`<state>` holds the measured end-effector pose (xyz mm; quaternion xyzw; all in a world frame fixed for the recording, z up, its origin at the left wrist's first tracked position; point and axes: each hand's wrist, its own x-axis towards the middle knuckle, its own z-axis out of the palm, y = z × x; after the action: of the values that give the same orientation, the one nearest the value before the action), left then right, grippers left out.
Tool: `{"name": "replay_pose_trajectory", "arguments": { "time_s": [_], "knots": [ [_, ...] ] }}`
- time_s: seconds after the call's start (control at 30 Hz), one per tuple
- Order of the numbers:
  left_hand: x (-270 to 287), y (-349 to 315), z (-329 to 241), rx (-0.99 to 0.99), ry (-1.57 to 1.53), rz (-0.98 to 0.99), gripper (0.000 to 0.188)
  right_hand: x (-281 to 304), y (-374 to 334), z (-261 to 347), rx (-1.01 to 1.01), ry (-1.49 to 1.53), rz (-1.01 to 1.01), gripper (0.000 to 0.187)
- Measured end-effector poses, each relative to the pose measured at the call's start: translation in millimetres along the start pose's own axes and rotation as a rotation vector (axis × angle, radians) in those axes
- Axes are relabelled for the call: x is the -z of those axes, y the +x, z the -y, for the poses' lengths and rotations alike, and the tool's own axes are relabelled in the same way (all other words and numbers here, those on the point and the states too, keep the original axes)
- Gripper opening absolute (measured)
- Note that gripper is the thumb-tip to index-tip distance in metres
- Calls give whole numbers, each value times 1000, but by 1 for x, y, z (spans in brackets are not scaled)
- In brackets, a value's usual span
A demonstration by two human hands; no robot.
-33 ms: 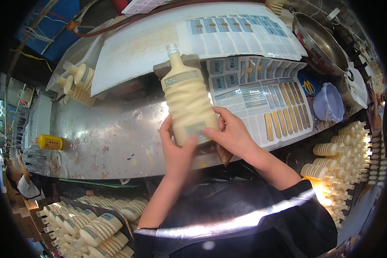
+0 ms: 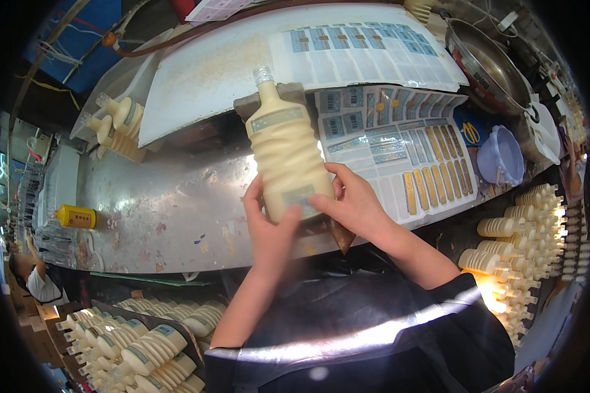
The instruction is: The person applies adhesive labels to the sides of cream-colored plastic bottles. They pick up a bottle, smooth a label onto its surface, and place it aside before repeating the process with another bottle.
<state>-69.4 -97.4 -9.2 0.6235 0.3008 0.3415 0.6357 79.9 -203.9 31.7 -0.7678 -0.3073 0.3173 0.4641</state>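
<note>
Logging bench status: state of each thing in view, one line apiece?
Cream bottle: labelled, gripped near its base
Left hand: on bottle's left side
Right hand: on bottle's right side
Gold-label sheet: some spaces bare
Lavender bucket: uncovered
Metal pan: uncovered
Lower-left bottles: crowded together

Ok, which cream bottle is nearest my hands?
The bottle over the metal table, its base between left hand and right hand; other cream bottles sit farther away.

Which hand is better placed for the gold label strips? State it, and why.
Likely the right hand: both hold the cream bottle, but the left hand is farther from the gold label strips.
</note>
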Motion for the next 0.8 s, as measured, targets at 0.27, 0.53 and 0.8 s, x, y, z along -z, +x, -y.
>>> {"name": "replay_pose_trajectory", "arguments": {
  "time_s": [0.27, 0.53, 0.8],
  "knots": [
    [0, 1, -1, -8, 19, -5, 78, 2, 0, -3, 8, 60, 10, 58],
    [0, 1, -1, -12, 41, -6, 80, 18, 13, 18, 460, 50, -124, 22],
    [10, 6, 13, 4, 30, -13, 70, 27, 1, 17, 995, -364, -221, 23]
  ]
}}
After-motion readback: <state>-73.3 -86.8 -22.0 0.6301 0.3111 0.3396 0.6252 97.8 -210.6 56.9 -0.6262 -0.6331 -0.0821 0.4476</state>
